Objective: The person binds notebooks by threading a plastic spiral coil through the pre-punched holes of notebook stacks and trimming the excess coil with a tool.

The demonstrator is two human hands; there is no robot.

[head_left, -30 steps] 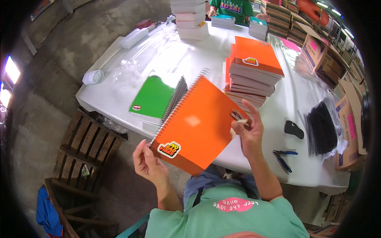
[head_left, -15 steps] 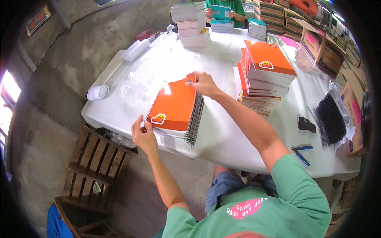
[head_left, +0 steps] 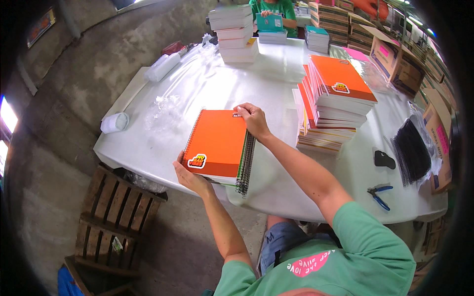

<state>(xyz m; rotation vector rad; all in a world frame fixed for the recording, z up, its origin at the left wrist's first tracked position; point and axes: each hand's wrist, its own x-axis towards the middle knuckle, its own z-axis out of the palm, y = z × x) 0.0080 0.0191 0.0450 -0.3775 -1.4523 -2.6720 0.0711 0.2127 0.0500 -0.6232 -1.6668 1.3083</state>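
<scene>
A stack of orange spiral notebooks (head_left: 216, 140) lies on the table in front of me, slightly turned. Black wire coils show along both its left and right sides. My left hand (head_left: 193, 178) grips the near left corner of the stack, its fingertips partly hidden by the edge. At the far right corner, my right hand (head_left: 253, 122) is closed on the edge, with fingers over the top cover. To the right stands a taller, uneven pile of orange-covered books (head_left: 340, 81) with white page edges and no coils that I can see.
Blue-handled pliers (head_left: 379, 197), a black object (head_left: 384, 159) and a bundle of black coils (head_left: 412, 150) lie at the right. Cardboard boxes (head_left: 397, 61) stand behind them. White book stacks (head_left: 232, 34) and a co-worker (head_left: 276, 12) holding a teal notebook are at the far side. A wooden pallet-like rack (head_left: 116, 217) stands lower left.
My left hand has come in against the stack's near left corner. My right hand has closed on the far right corner. The stack has shifted slightly and its edges look more even.
</scene>
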